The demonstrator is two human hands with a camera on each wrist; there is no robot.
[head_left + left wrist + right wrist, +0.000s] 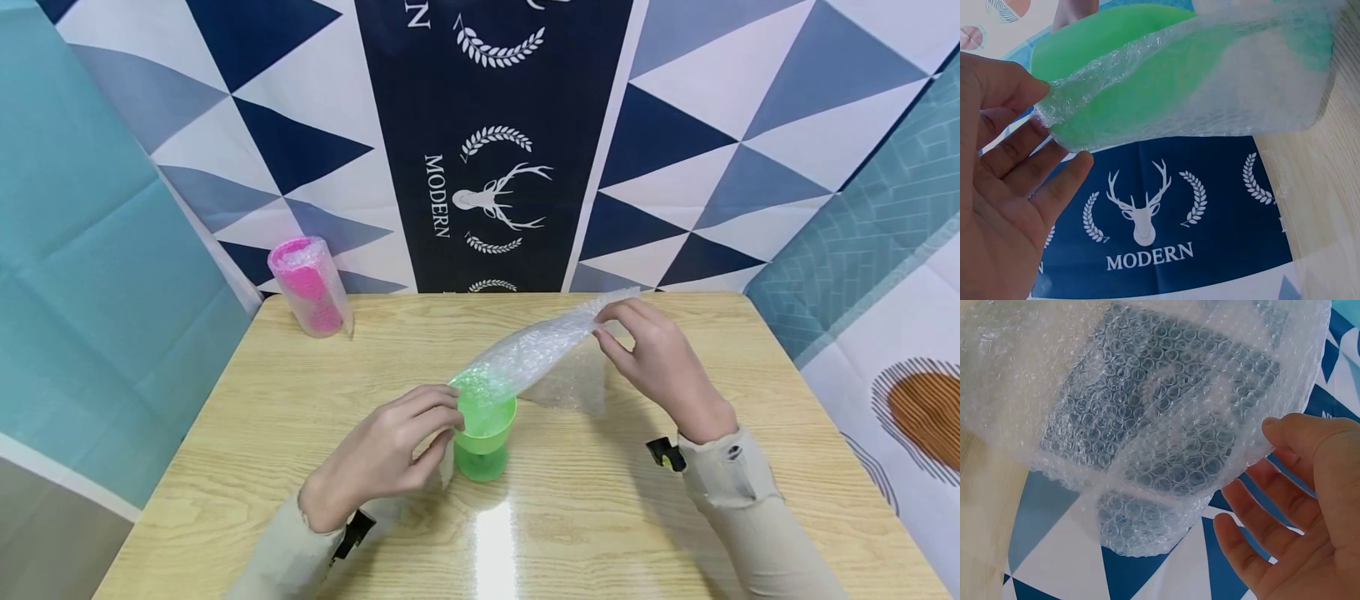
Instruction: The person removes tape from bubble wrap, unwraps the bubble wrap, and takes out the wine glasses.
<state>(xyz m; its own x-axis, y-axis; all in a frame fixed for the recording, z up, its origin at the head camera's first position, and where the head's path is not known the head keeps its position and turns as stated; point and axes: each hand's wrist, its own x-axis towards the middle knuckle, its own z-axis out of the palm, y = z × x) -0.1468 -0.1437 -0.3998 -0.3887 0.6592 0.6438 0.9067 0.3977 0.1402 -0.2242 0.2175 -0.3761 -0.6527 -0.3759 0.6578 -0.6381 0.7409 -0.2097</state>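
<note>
A green footed cup point(483, 446) stands upright on the table, in front of the body. Clear bubble wrap point(536, 354) runs from the cup's rim up and to the right, and part of it lies over the bowl. My left hand point(390, 442) pinches the wrap's edge right at the cup's rim; in the left wrist view the thumb and index finger hold the bubble wrap point(1210, 94). Off to the right, my right hand point(663, 358) pinches the other end between thumb and index finger, and the bubble wrap point(1166, 412) fans out beside it in the right wrist view.
A pink item rolled in bubble wrap point(309, 287) stands at the table's back left corner. The light wood table point(615, 533) ends against a patterned cloth backdrop point(487, 108). Teal cloth point(97, 250) hangs along the left side.
</note>
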